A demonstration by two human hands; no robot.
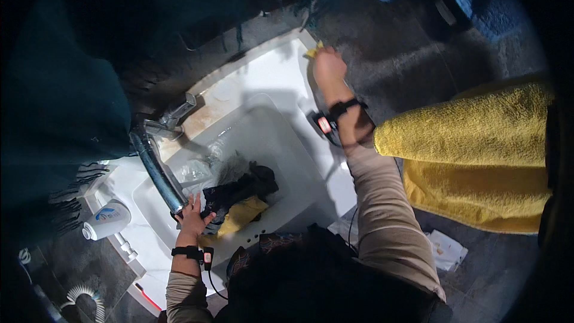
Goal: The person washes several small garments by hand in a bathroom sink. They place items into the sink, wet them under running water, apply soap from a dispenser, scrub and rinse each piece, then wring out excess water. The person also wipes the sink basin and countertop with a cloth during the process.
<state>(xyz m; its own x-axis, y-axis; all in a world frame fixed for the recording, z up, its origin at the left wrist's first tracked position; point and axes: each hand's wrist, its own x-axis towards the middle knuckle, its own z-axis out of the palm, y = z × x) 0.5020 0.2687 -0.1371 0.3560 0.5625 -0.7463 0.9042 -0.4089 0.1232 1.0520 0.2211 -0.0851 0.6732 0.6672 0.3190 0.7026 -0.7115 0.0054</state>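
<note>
My left hand [192, 222] is under the tip of the chrome faucet [154, 158], its fingers spread. It rests at the edge of a dark wet cloth [230, 196] lying in the white sink [299, 167]. Beside that cloth lies a yellow cloth [244, 214], partly covered by it. Far to the right, my right hand [330, 72] is closed at the sink's far right corner. A small yellow piece [313, 51] sticks out from its fingers; its kind cannot be made out. Both wrists wear black straps with small devices.
A white bottle [107, 220] lies on the left ledge, and a red toothbrush [147, 296] is near the front left. Yellow towels [472, 125] hang at the right, close to my right forearm. A dark green fringed curtain [66, 101] hangs at the left and back.
</note>
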